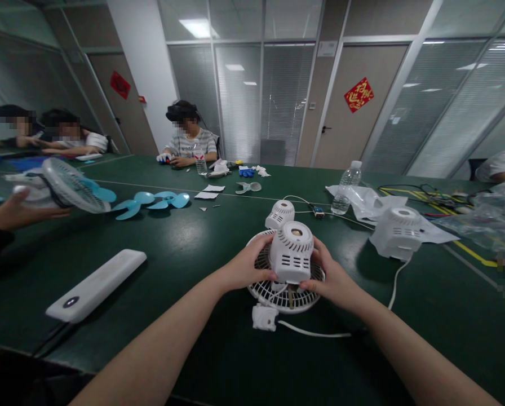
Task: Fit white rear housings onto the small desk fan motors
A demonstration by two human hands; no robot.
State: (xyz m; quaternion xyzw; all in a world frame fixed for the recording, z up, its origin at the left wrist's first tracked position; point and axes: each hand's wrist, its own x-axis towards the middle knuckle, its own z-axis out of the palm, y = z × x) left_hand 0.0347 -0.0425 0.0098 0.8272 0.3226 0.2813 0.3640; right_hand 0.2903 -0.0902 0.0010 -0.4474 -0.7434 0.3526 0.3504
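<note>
Between my two hands is a white fan motor housing point(292, 251) with vent slots and a round hole on top. My left hand point(255, 262) grips its left side, thumb at the lower edge. On the opposite side my right hand point(326, 276) closes round it the same way. Beneath the housing lies a round white fan grille point(269, 296), partly covered by it and my hands. A small white plastic part point(265, 317) sits just in front of the grille, near a white cable point(315, 332). Behind stands a second white housing point(280, 213).
At right are another white housing point(398, 234), a water bottle point(348, 188) and plastic bags point(489, 214). Blue fan blades point(134, 204) and a white power bank point(98, 285) lie at left. A co-worker's hand point(9, 211) holds a fan point(72, 185) there. Another person point(189, 135) sits across the table.
</note>
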